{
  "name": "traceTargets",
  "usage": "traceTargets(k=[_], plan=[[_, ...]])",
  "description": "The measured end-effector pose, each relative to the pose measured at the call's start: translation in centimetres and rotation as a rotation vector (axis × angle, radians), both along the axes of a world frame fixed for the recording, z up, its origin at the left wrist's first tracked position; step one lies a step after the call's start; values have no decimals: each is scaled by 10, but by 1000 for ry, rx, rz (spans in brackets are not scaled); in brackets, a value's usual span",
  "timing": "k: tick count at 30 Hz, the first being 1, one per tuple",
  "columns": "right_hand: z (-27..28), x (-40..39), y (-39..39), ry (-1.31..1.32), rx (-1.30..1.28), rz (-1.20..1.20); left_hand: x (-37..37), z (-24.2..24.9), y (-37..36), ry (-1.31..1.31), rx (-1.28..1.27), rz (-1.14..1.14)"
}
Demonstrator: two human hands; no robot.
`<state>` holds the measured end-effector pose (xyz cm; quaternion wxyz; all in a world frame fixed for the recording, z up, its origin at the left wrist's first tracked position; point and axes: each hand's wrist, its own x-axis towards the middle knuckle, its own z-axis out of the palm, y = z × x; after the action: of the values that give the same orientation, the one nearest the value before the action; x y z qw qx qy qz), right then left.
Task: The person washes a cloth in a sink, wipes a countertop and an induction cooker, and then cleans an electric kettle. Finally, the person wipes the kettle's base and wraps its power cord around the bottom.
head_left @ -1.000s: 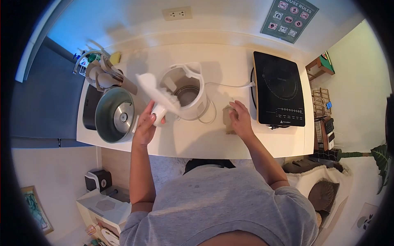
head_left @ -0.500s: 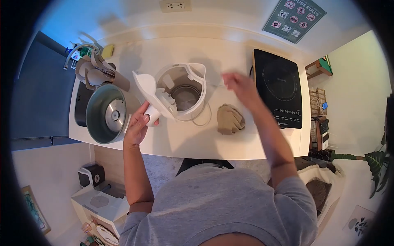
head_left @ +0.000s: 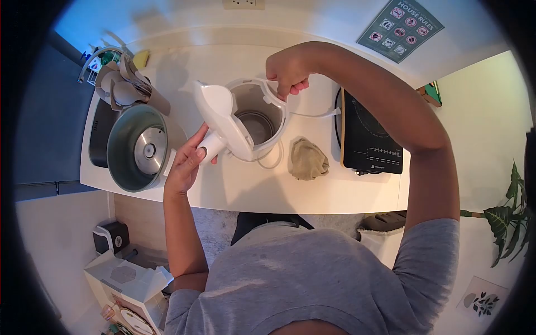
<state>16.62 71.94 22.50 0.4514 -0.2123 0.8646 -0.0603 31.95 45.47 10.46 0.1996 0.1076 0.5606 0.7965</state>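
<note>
A white electric kettle (head_left: 245, 120) stands on the counter with its lid (head_left: 215, 100) raised, its grey inside and metal bottom showing. My left hand (head_left: 190, 159) is wrapped round the kettle's handle on the near left side. My right hand (head_left: 290, 70) reaches over to the kettle's far right rim near the spout; its fingers are curled and pressed together, and whether they pinch anything is hidden. A crumpled beige cloth (head_left: 308, 159) lies on the counter right of the kettle. A white cord (head_left: 310, 115) runs behind the cloth toward the right.
A green-grey pot (head_left: 125, 148) stands at the left beside the sink (head_left: 99, 134), with a utensil holder (head_left: 158, 102) behind it. At the right lies a black induction cooktop (head_left: 371, 134). An outlet (head_left: 243, 4) and a house rules sign (head_left: 400, 29) are on the wall.
My right hand has moved left from above the counter to the kettle's rim, its arm now arching over the cooktop. The kettle looks slightly turned, still held by my left hand.
</note>
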Motion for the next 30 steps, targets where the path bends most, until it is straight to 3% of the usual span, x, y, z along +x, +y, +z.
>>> traceTargets(k=[4,6,10,13,15,16,18,19,21,22,24,26,30], plan=[[-7,8,-7,134,89,123,-1,-3,-2,2,12,-12],[-14,19,-2,512,-48,238,-2,-3,-3,7,14,-24],[-19,35,13,658,-214,309,-1,0,-1,17,31,-29],[-36,44,23,862,-268,268,2,-2,2,31,36,-9],[-51,44,30,996,-521,208,5,-3,3,26,34,9],[-55,45,33,997,-520,203,6,-3,3,12,25,21],[-59,47,39,1021,-833,-198,7,-4,1,-4,11,30],[-59,50,44,1023,-833,-204,7,-7,1,2,16,28],[-57,63,59,832,-672,-651,10,-7,3,6,15,22],[-71,76,67,782,-650,-717,13,-6,6,27,-2,72],[-105,115,75,651,-459,-708,22,-3,14,46,-29,110],[-200,166,83,1108,-374,-398,34,-6,24,79,-13,205],[-244,242,67,1189,-274,-372,52,-21,43,221,3,233]])
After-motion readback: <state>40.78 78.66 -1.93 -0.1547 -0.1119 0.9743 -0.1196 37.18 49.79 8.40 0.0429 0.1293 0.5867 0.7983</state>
